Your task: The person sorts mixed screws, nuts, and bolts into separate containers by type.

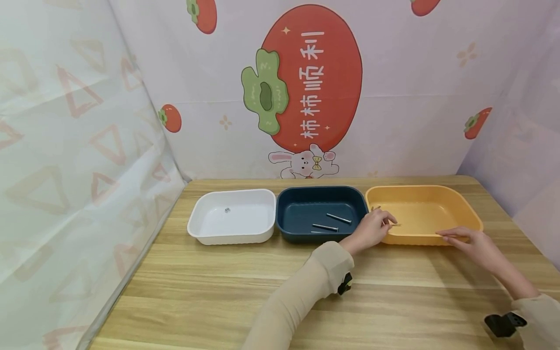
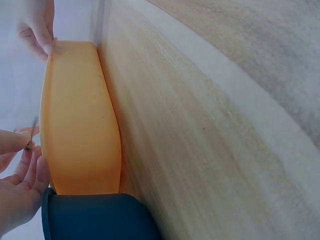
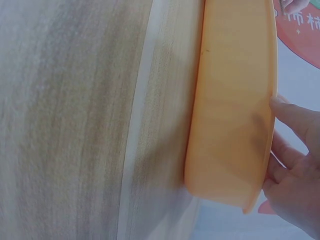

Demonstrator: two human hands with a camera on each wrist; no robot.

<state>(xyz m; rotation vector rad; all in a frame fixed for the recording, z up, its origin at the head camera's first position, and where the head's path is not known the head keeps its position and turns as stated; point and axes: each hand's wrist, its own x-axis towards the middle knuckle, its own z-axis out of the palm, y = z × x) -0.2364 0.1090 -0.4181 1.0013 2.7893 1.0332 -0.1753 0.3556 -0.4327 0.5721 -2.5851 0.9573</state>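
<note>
My left hand (image 1: 389, 223) pinches a small thin screw (image 1: 396, 224) between thumb and fingers, just above the front left rim of the orange tray (image 1: 422, 194). The left wrist view shows that screw (image 2: 31, 134) held in the left hand (image 2: 22, 145) beside the orange tray (image 2: 80, 130). My right hand (image 1: 455, 236) rests with straight fingers on the tray's front right rim. In the right wrist view the right hand's fingers (image 3: 292, 117) lie against the orange tray (image 3: 235, 100).
A dark blue tray (image 1: 302, 233) left of the orange one holds two metal rods (image 1: 339, 218). Further left a white tray (image 1: 232, 238) holds one small metal piece (image 1: 227, 210). All stand at the back of a wooden table (image 1: 218, 291), with curtain walls close behind and beside.
</note>
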